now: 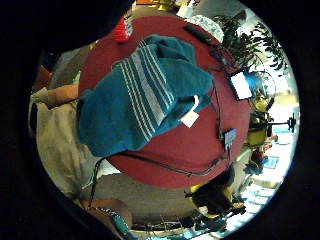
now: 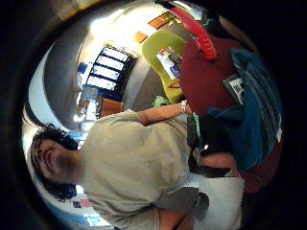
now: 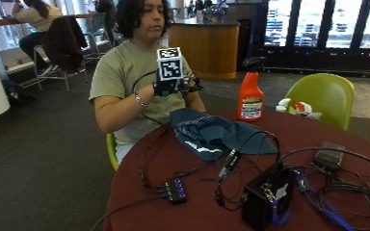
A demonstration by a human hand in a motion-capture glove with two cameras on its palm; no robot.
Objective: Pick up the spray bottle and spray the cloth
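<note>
Outside view: person sat at the far-left edge of the round red table (image 3: 172, 211). Gloved right hand (image 3: 169, 86) was raised in front of the chest, above the table edge and off everything, prob. a ready pose before reaching. It had hold of nothing; how far the fingers were curled I couldn't tell. Orange spray bottle (image 3: 251, 97) stood upright near the table's far edge, well apart from the hand, untouched, nozzle on top, so pick-up not yet begun by my judgement. Teal striped cloth (image 3: 214, 134) lay bunched on the table near the person's edge, between person and bottle, prob. so spray lands on it w/o moving it. Black box (image 3: 267, 197), cables and a small hub (image 3: 175, 189) sat toward the near edge, out of the working area.

Little-finger palm view: looked down on the cloth (image 1: 145, 95), white tag showing, on the red table (image 1: 200, 145); cloth filled much of the view, so palm was over it. Bottle's red top (image 1: 121, 31) showed at the table edge.

Thumb-side palm view: mostly the person's shirt; cloth (image 2: 254, 115) at the table's (image 2: 206, 81) edge, red bottle part (image 2: 201, 38) beyond. Fingers not shown.
</note>
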